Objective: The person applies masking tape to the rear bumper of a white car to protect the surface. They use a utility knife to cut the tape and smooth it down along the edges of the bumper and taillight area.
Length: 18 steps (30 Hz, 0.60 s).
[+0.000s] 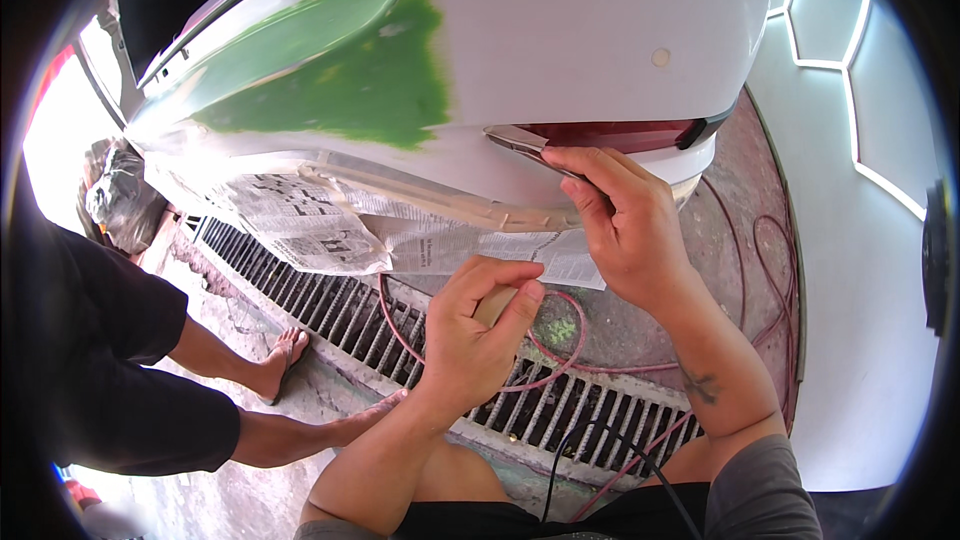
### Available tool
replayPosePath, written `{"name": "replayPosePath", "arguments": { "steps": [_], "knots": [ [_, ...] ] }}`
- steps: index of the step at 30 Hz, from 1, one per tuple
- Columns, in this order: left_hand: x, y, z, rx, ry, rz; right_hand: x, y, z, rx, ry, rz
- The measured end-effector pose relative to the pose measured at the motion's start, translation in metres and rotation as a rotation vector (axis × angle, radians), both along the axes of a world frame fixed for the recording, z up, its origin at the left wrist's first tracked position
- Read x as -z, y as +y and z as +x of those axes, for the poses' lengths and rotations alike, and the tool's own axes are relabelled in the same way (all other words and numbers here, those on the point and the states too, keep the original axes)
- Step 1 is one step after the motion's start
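Note:
In front of me is the white car body panel (560,30) with a green patch (370,80) on its left. My right hand (630,220) is at the left part of the red tail light (600,134). Its thumb and fingers are pinched together on a thin strip (528,148) along the light's lower edge; its kind is unclear. Lower and to the left, my left hand (475,335) is curled around a tan roll of masking tape (493,306), mostly hidden by the fingers. Newspaper (440,245) hangs below the panel, fixed along its top by masking tape (440,202).
A metal floor grate (340,315) curves beneath the car, with a red hose (655,368) looping over the floor. Another person's legs (215,355) stand close on the left. A dark plastic bag (125,202) lies behind them. A light panel (880,270) borders the right side.

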<state>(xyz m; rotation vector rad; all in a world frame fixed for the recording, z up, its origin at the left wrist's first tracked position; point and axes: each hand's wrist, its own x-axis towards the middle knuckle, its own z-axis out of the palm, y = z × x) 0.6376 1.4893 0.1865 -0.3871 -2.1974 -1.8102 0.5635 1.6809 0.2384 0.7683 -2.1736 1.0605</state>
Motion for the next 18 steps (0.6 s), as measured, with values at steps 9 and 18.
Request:
{"name": "replayPosePath", "arguments": {
  "steps": [9, 18],
  "knots": [
    [0.0030, -0.0009, -0.0004, 0.010, 0.033, -0.010, 0.0063, 0.0009, -0.0041, -0.017, 0.036, -0.015],
    [0.0011, -0.0066, 0.0035, 0.011, 0.008, 0.016, 0.0064, 0.0027, 0.0031, -0.032, -0.019, -0.065]
  ]
}}
